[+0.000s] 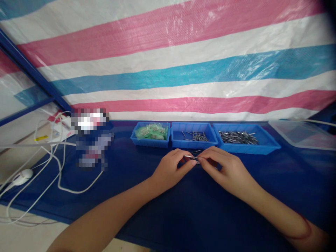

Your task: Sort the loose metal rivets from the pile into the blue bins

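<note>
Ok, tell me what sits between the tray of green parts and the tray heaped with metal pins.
A third blue tray holding a few metal pins, shown in the head view.

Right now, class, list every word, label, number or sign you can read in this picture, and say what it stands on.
None can be read.
The yellow label at the left: too small to read.
The patch beside the cables: blurred out.
The tarp, the trays and the pin pinched by the left hand and right hand: no print shows.
</note>
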Demonstrator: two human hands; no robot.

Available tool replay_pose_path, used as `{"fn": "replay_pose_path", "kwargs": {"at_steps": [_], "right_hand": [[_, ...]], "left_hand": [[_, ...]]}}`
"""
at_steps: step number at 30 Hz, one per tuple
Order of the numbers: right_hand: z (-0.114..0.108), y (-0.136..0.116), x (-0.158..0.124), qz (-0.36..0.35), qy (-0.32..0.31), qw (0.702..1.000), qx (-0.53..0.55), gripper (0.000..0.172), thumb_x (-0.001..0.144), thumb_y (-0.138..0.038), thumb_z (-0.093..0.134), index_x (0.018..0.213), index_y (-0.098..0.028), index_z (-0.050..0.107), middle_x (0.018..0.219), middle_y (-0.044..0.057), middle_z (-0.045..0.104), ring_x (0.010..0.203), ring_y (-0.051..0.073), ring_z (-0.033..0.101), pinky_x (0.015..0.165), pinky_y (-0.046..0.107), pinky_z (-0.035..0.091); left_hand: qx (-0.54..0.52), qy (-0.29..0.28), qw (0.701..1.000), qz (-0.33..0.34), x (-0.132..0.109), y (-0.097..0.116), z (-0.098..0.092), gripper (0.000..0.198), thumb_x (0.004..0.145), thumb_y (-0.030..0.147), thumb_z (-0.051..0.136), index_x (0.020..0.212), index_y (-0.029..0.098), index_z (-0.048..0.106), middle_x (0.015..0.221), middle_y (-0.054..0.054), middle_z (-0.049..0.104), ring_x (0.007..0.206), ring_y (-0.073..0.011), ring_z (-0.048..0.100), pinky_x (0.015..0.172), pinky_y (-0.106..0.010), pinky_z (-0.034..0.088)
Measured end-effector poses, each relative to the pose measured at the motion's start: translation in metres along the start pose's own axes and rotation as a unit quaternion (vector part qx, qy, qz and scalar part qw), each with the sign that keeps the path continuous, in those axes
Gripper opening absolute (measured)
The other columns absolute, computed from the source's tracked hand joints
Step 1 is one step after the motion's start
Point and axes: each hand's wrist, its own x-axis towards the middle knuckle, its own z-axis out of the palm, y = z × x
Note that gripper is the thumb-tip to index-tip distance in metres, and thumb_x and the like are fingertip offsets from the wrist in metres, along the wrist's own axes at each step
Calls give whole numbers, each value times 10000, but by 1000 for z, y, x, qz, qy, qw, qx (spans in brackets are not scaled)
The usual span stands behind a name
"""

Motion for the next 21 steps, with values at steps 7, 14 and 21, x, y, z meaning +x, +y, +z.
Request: {"fn": "replay_pose_path", "kwargs": {"at_steps": [7,14,21], "right_hand": [[-55,27,9,20,171,965,-200,164,881,-298,497,798,-213,610,792,51,644,725,179,597,668,306,446],[-107,81,0,177,187,880,-400,244,798,-418,480,710,-226,602,699,70,625,624,236,578,552,328,363],[-104,74,-4,197,138,872,-427,346,885,-471,361,807,-236,602,804,115,643,693,303,603,547,362,350]], "left_hand": [[90,-26,991,92,0,-2,1,289,942,249,488,1204,188,595,1096,-74,658,1040,-198,564,934,-346,451],[209,-81,963,151,3,-3,0,308,957,282,464,1226,274,615,1273,-64,587,1139,-226,515,934,-384,431],[226,-77,965,107,5,-11,5,260,946,352,501,1120,268,675,1067,-33,660,959,-197,558,777,-330,398]]}}
